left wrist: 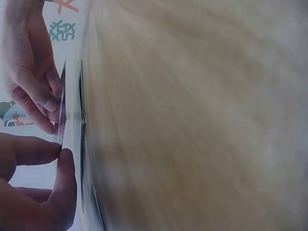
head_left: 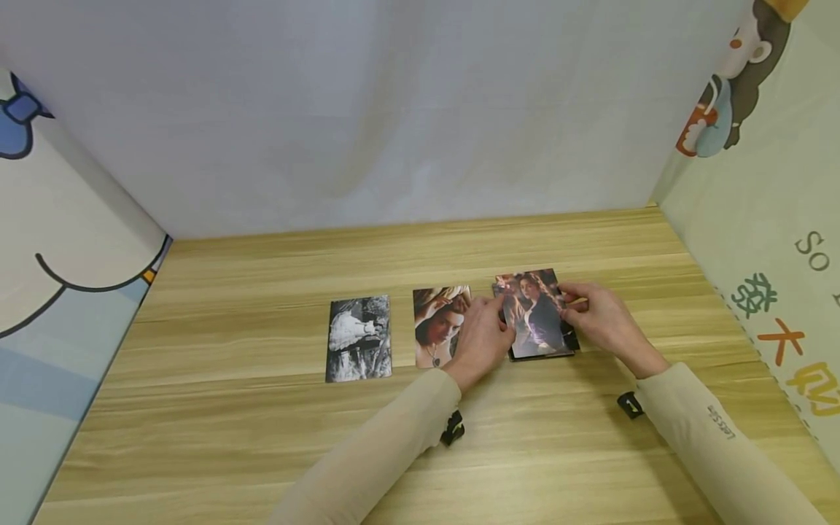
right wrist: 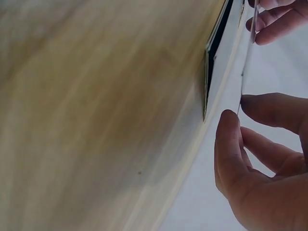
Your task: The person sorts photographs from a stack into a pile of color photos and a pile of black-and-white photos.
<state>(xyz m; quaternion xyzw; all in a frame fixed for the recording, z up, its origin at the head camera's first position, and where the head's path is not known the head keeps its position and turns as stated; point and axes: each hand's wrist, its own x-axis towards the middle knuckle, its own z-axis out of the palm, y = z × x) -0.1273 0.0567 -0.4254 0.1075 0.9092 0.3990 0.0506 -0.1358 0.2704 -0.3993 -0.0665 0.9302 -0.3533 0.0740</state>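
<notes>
A photo card (head_left: 534,315) showing a person in a dark jacket is held up between both hands. My left hand (head_left: 480,341) pinches its left edge between thumb and finger. On the opposite edge, my right hand (head_left: 607,322) pinches it too. Both wrist views show the card (left wrist: 61,108) edge-on, raised a little above a thin stack of cards (left wrist: 83,144). From the head view the stack is mostly hidden beneath it. A second photo card (head_left: 433,332), showing a person with a necklace, lies left of the stack, partly covered by my left hand.
Farther left on the wooden table (head_left: 262,437) lies a black-and-white photo card (head_left: 359,339). A pale wall (head_left: 394,146) closes off the back, and printed panels stand at the left and right sides. Black straps (head_left: 453,429) show under the sleeves.
</notes>
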